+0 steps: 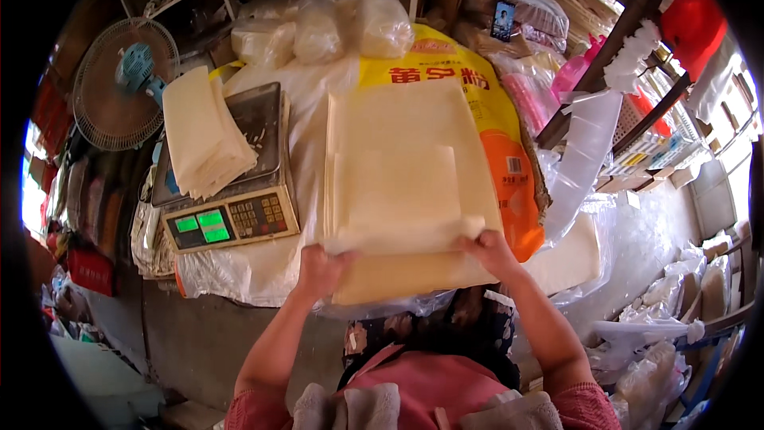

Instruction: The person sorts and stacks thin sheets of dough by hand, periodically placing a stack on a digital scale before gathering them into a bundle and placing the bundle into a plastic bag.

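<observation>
A stack of large, thin cream sheets (404, 115) lies in front of me. On top of it rests a smaller cream sheet or folded layer (396, 187), its near edge blurred by motion. At the left end of that edge, my left hand (322, 269) is closed in a pinch. My right hand (489, 253) pinches the right end the same way. Whether one layer or several are between my fingers I cannot tell. Below my hands, the near part of the large stack (406, 275) shows.
Left of the stack, a scale (231, 219) with lit green displays carries a folded bundle of cream sheets (203, 131). Behind it stands a fan (127, 84). A yellow and orange printed sack (509, 167) lies under the stack, with plastic-wrapped bundles (318, 24) at the back.
</observation>
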A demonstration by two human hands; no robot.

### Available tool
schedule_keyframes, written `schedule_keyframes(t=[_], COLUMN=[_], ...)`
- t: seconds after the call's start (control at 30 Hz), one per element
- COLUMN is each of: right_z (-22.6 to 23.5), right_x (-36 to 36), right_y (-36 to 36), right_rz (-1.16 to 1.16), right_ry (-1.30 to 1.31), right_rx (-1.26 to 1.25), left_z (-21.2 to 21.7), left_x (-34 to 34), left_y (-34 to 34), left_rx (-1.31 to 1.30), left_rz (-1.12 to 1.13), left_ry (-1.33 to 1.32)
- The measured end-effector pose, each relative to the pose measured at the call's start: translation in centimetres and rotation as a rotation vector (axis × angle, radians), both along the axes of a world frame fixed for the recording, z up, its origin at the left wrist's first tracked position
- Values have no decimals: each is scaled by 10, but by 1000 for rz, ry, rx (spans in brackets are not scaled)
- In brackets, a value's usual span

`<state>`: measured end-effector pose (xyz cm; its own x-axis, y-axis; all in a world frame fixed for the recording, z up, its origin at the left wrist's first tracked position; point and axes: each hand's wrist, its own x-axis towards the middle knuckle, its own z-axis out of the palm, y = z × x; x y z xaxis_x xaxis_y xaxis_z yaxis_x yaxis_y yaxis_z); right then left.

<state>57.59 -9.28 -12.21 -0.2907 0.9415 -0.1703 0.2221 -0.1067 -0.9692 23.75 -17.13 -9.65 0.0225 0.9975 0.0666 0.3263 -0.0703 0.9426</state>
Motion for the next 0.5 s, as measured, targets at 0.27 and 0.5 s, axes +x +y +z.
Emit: schedule_keyframes(t=[0.27,0.5], right_z=[40,53], right_x=[-38,-41], right_y=[19,18], right_rz=[31,400], right_ry=[-632,-807], right_rx=[84,633], left_z=[-18,-23], left_x=[33,7], left_y=[19,24], left_rx=[267,362], left_rz=[77,-62], left_ry=[856,999])
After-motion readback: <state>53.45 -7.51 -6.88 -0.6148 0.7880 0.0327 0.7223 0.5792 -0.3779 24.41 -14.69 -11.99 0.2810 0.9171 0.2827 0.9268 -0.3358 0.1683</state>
